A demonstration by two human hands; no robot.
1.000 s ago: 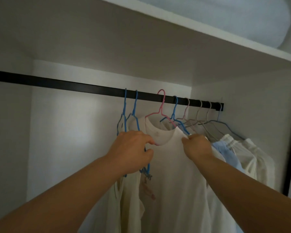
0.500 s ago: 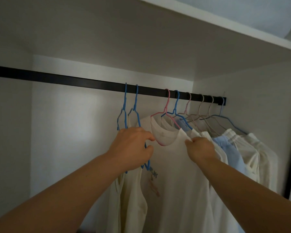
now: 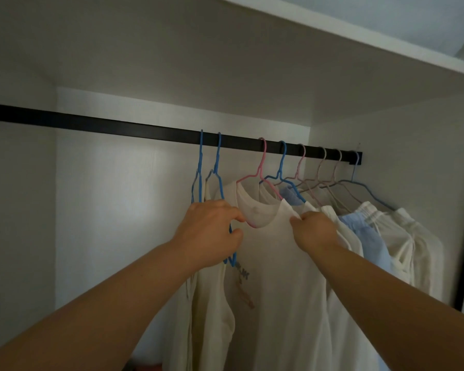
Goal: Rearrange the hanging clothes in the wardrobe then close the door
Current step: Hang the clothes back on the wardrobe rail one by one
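While both hands square it on its pink hanger point(image 3: 261, 167), left hand point(image 3: 212, 232) fingers curl at the white T-shirt point(image 3: 279, 277) shoulder beside blue hangers point(image 3: 217, 167), right hand point(image 3: 315, 231) pinching the opposite shoulder, rail point(image 3: 118, 127) above fingertips.

Dim white walls point(image 3: 118, 210), shelf point(image 3: 359, 44) overhead

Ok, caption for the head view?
Both hands, left hand and right hand, hold a white shirt hanging on the wardrobe rail.

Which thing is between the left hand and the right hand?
In the head view, the white T-shirt's neckline on the pink hanger spans between left hand and right hand.
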